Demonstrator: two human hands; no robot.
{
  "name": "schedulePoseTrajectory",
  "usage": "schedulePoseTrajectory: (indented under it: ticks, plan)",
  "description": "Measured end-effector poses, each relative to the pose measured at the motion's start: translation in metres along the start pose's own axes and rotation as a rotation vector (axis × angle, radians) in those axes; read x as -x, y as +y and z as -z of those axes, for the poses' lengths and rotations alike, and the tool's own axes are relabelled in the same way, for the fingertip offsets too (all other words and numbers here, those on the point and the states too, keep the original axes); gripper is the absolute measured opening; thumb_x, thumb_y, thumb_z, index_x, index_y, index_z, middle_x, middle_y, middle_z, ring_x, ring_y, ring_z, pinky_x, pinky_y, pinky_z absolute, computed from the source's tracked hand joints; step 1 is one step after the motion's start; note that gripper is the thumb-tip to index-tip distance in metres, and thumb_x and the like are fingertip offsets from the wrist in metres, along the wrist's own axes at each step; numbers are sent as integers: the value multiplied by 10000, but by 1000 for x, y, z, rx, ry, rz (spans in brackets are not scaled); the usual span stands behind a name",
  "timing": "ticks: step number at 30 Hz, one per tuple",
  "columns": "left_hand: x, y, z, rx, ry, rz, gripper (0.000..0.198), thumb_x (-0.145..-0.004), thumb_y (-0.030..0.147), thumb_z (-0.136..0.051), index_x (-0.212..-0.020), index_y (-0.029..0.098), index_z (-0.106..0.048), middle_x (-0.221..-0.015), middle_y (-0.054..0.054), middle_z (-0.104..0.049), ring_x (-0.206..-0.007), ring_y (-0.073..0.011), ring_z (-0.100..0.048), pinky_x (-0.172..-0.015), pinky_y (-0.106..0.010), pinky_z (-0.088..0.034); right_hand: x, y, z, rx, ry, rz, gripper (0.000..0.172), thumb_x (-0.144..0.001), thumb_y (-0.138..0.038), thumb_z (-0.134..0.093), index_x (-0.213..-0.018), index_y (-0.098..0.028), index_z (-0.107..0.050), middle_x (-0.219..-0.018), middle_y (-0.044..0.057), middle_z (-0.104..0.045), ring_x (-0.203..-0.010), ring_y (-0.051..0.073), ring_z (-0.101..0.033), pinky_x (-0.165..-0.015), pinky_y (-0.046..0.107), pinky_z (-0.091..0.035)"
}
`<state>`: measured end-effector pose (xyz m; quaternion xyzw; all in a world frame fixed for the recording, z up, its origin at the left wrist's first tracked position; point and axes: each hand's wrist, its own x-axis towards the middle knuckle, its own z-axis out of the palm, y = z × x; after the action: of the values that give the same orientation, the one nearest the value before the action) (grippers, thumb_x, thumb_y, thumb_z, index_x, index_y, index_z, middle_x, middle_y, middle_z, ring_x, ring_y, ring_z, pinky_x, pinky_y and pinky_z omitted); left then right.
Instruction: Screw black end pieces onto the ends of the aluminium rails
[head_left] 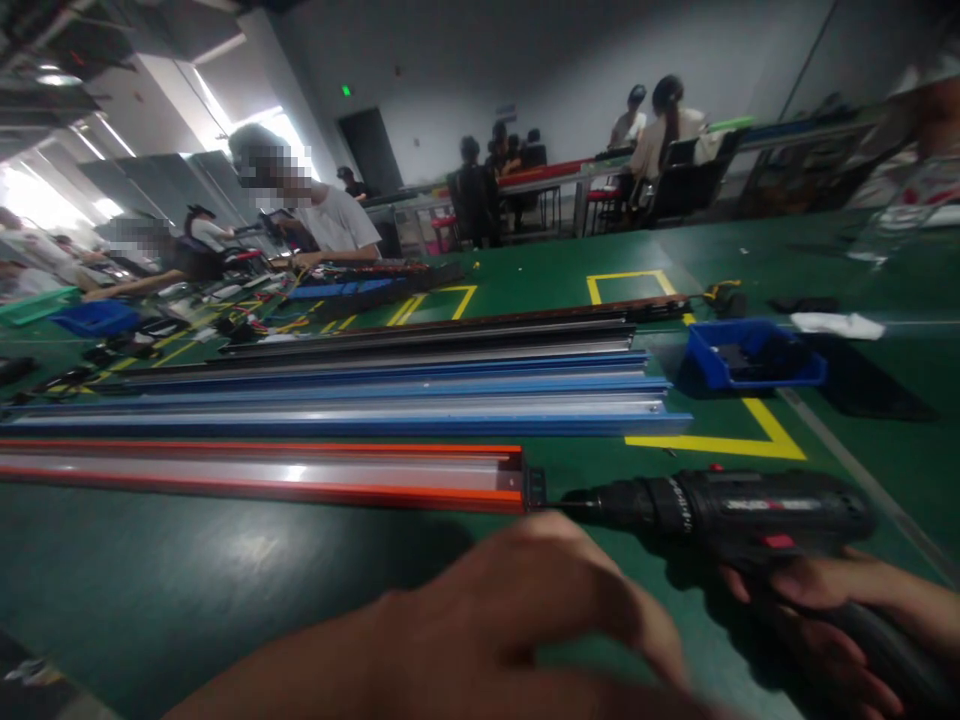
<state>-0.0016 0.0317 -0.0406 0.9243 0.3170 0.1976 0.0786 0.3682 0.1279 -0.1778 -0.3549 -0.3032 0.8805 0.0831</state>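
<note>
**Item: cordless drill** (720,510), black, with a red switch on the body. It is being held at the near right of the green worktable (187,580), lying almost level just above the surface with the chuck pointing left.
- **Right hand** (840,625): the handle is being clasped, with the fingers wrapped tight around it.
- **Bit tip:** it is being presented to a small dark bracket (534,487) at the end of the orange rail (300,473). Whether the two are touching cannot be told.
- **Handling, as judged:** the drill is being taken for a dense, rigid tool with its weight toward the chuck and the foot of the grip. The handle is being judged the sound place to hold it, and the chuck a poor one.
- **Left hand** (517,620): blurred, it is being held over the table just in front of the rail end. The fingers are arched downward and slightly apart, clamped on nothing.

**Orange rail:** a long, stiff metal channel, pale inside, lying along the table from the left edge to the drill. It is being judged light for its length and apt to slide on the smooth mat unless pinned.

**Beyond it:**
- Blue rails (375,405) and dark rails (450,335) are lying parallel, side by side.
- A blue bin (754,355) is standing behind the drill, inside yellow tape lines (750,440).
- A white cloth (836,324) is lying further right.

**Far side:** other people are being seen seated at benches — one in a white shirt (337,220) at the left.
</note>
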Motion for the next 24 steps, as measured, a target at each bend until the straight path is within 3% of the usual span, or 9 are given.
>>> schedulePoseTrajectory:
  ticks: [2,5,9,13,24]
  plan:
    - [-7,-29,-8,18,75,53,256,-1002,294,-496,-1169,266,-688,-1059,-58,-701,-985,-183,-653,-895,-369,-521,0,-1,-5,-24,15,3,341,-828,-458,-738,-984,-155,-744,-542,-23,-569,-417,115,-535,-483,295,-548]
    - [-7,-81,-22,12,136,192,267,-1044,297,-455,-1089,189,-695,-1055,-77,-685,-1017,-194,-610,-938,-367,-477,0,-3,-12,-39,-7,14,308,-827,-429,-752,-974,-158,-742,-539,-31,-558,-407,107,-523,-481,290,-554]
    - [3,-121,-36,137,-11,281,302,-1052,355,-452,-1089,201,-709,-1101,-67,-657,-1037,-178,-606,-948,-331,-464,1,-6,-16,-46,-25,8,323,-815,-430,-772,-976,-151,-744,-535,-24,-558,-402,111,-522,-456,272,-533]
    - [6,-122,-40,206,-94,313,298,-1036,402,-485,-1097,226,-718,-1112,-55,-657,-1022,-176,-621,-927,-321,-469,2,-4,-14,-51,7,3,299,-818,-418,-775,-955,-154,-744,-522,-34,-537,-392,100,-495,-454,266,-529]
    - [4,-120,-41,241,-57,322,255,-1011,370,-531,-991,213,-731,-1069,-45,-667,-968,-165,-628,-874,-307,-472,3,-7,-17,12,-4,8,292,-825,-444,-753,-933,-174,-725,-517,-59,-490,-386,81,-440,-449,252,-524]
